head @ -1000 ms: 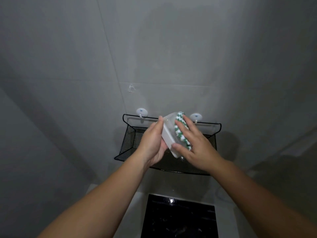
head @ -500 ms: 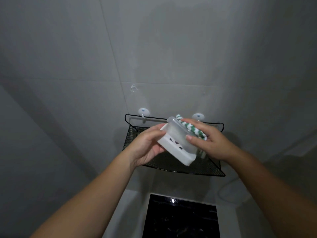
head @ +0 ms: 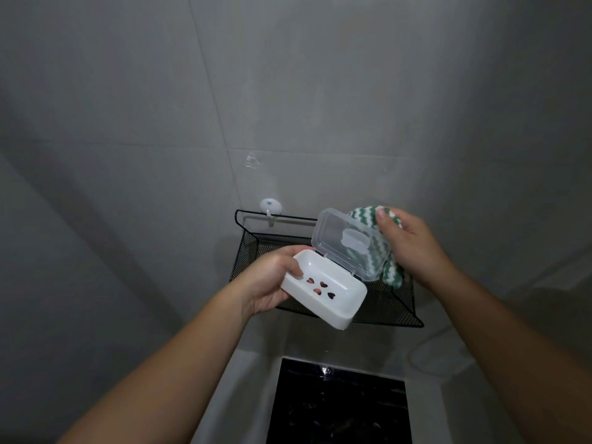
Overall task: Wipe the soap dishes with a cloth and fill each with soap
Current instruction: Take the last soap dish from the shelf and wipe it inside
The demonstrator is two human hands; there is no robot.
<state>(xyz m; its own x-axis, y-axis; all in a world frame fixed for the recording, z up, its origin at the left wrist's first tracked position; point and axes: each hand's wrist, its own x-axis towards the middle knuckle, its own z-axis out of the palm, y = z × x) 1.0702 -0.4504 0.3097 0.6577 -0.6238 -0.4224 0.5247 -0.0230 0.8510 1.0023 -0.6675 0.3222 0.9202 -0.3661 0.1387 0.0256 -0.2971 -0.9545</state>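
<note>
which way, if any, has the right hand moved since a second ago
Yes: the right hand shifted rightward, from the middle of the mesh shelf to its right rear corner.

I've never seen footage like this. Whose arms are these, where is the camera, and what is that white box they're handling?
There is no machine here. These are a person's two bare arms, filmed by one wide-angle camera worn on the head, looking forward and down. The left hand grips a white plastic soap dish with heart-shaped drain holes. Its clear hinged lid stands open, and the dish has no soap in it. The right hand holds a green-and-white zigzag cloth behind the lid. Behind the hands, a black wire-mesh basket hangs on the grey tiled wall from a white hook. The glossy black panel below is too dark to identify.
</note>
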